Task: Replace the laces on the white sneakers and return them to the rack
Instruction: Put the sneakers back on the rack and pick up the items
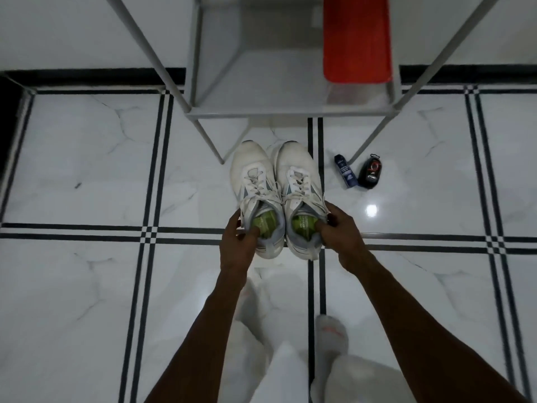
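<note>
Nearest us are our two forearms, reaching toward twelve o'clock over the marble floor [87, 170]. Our left hand [239, 242] grips the heel collar of the left sneaker [255, 193], fingers curled into its opening; our right hand [338, 231] grips the right sneaker [300, 193] the same way. We count two white sneakers, side by side and touching, long axes running six to twelve, toes at twelve toward the grey rack [290, 112]. At two o'clock lie two small items: one blue bottle [343, 171], one black pack [369, 171]. One red box [357, 39] sits on the rack.
</note>
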{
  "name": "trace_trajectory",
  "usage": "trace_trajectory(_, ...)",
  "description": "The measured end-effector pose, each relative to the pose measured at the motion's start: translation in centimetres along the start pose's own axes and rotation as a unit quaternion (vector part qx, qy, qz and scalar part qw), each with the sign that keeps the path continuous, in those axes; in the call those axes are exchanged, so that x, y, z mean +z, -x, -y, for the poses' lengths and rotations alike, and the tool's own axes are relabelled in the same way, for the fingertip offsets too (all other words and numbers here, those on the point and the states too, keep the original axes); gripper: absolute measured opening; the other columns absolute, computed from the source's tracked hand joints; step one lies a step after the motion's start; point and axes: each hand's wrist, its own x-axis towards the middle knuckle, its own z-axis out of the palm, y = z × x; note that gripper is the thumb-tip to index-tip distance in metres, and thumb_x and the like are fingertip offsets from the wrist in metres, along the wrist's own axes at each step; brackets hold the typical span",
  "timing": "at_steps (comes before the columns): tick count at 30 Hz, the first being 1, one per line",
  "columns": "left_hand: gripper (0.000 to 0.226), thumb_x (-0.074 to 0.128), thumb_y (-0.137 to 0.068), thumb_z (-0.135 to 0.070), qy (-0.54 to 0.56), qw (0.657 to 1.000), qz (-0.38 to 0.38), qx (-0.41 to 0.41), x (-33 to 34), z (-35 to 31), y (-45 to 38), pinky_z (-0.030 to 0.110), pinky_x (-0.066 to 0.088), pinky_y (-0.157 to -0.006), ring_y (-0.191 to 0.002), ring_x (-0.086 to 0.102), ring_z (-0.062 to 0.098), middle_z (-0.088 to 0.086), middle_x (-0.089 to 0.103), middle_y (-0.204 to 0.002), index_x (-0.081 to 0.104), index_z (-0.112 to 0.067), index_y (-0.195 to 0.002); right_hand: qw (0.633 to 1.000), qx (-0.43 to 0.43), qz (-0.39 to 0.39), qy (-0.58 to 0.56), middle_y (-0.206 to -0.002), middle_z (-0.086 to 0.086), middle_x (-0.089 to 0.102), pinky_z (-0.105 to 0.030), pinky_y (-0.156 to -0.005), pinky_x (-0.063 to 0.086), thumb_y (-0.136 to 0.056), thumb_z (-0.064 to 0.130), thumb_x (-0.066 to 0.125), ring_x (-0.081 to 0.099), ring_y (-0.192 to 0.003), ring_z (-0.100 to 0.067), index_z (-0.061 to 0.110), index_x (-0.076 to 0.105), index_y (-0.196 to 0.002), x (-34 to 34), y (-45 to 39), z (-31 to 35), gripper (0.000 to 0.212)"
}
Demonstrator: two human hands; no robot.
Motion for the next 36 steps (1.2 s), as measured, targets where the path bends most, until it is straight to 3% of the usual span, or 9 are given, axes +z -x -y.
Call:
trace_trajectory(5,0.055,0.073,-0.09,-0.019,0.007,1.0,-0.015,0.017,-3.3,-6.7,9.9,0.044,0.059,-0.092,-0.105,0.069,0.022,0.003,0.066,-0.124,0.056,-0.028,-0.142,1.0,-0.015,0.01,-0.006,-0.118,0.006,0.07,-0.047,-0.096,0.055,-0.09,0.006,0.06,0.065,-0.11,-0.016,0.031,0.061,-0.131,-2.1,9.5,6.4,0.049)
trace_trajectory(11,0.058,0.078,-0.087,-0.033,0.021,0.999,-0.015,0.044,-7.4,-16.7,20.7,0.043,0.061,-0.089,-0.107,0.069,0.021,0.002,0.066,-0.123,0.056,-0.035,-0.14,0.999,-0.04,0.015,0.006,-0.114,0.011,0.072,-0.044,-0.095,0.056,-0.09,0.011,0.062,0.067,-0.106,-0.01,0.035,0.06,-0.133,-4.5,19.7,16.5,0.05)
trace_trajectory(16,0.054,0.074,-0.092,-0.029,0.003,0.995,-0.032,0.096,-9.5,-22.7,26.5,0.017,0.055,-0.067,-0.099,0.068,0.016,0.002,0.067,-0.118,0.055,-0.031,-0.142,0.997,-0.069,0.023,0.007,-0.126,0.005,0.067,-0.047,-0.094,0.057,-0.081,0.031,0.065,0.065,-0.111,-0.015,0.037,0.053,-0.139,-6.0,25.5,22.7,0.06)
trace_trajectory(18,0.054,0.074,-0.09,-0.037,-0.004,0.993,-0.036,0.116,-10.5,-25.3,28.1,0.018,0.056,-0.069,-0.1,0.069,0.016,0.0,0.068,-0.12,0.056,-0.033,-0.141,0.996,-0.087,0.021,0.006,-0.125,0.006,0.067,-0.043,-0.094,0.057,-0.085,0.025,0.065,0.065,-0.11,-0.013,0.036,0.053,-0.14,-6.5,27.7,25.1,0.057)
trace_trajectory(21,0.052,0.073,-0.092,-0.035,0.004,0.992,-0.027,0.126,-11.8,-29.3,30.1,0.032,0.062,-0.08,-0.104,0.069,0.019,-0.004,0.066,-0.126,0.056,-0.035,-0.141,0.993,-0.114,0.011,0.007,-0.123,0.009,0.068,-0.04,-0.093,0.058,-0.089,0.021,0.064,0.065,-0.107,-0.008,0.038,0.056,-0.137,-7.1,30.3,29.0,0.051)
trace_trajectory(23,0.051,0.072,-0.093,-0.032,0.011,0.99,-0.021,0.138,-12.4,-32.0,30.5,0.034,0.063,-0.078,-0.104,0.07,0.019,-0.006,0.065,-0.127,0.055,-0.035,-0.141,0.991,-0.132,0.011,-0.002,-0.116,0.012,0.07,-0.042,-0.092,0.058,-0.088,0.018,0.064,0.066,-0.105,-0.008,0.039,0.06,-0.131,-7.4,31.3,31.6,0.048)
trace_trajectory(26,0.049,0.069,-0.094,-0.023,0.016,0.988,-0.024,0.152,-13.2,-36.0,29.9,0.017,0.056,-0.068,-0.103,0.07,0.016,-0.004,0.066,-0.125,0.056,-0.032,-0.141,0.988,-0.151,0.007,-0.005,-0.11,0.012,0.072,-0.045,-0.09,0.058,-0.086,0.019,0.065,0.068,-0.102,-0.01,0.042,0.062,-0.129,-7.1,31.3,35.6,0.048)
trace_trajectory(29,0.048,0.067,-0.094,-0.02,0.014,0.986,-0.025,0.167,-13.8,-40.1,28.3,0.011,0.053,-0.068,-0.102,0.069,0.011,-0.004,0.067,-0.125,0.057,-0.031,-0.14,0.985,-0.17,0.013,-0.01,-0.109,0.013,0.073,-0.044,-0.09,0.058,-0.087,0.024,0.066,0.069,-0.102,-0.011,0.047,0.062,-0.124,-6.7,30.5,39.7,0.045)
trace_trajectory(36,0.048,0.064,-0.094,-0.008,0.026,0.984,-0.018,0.175,-14.0,-48.4,18.2,0.004,0.048,-0.062,-0.093,0.066,0.0,-0.001,0.068,-0.12,0.059,-0.022,-0.14,0.987,-0.158,-0.021,-0.016,-0.102,0.008,0.073,-0.04,-0.082,0.06,-0.089,0.023,0.064,0.07,-0.096,-0.016,0.035,0.067,-0.121,-3.8,21.7,48.4,0.034)
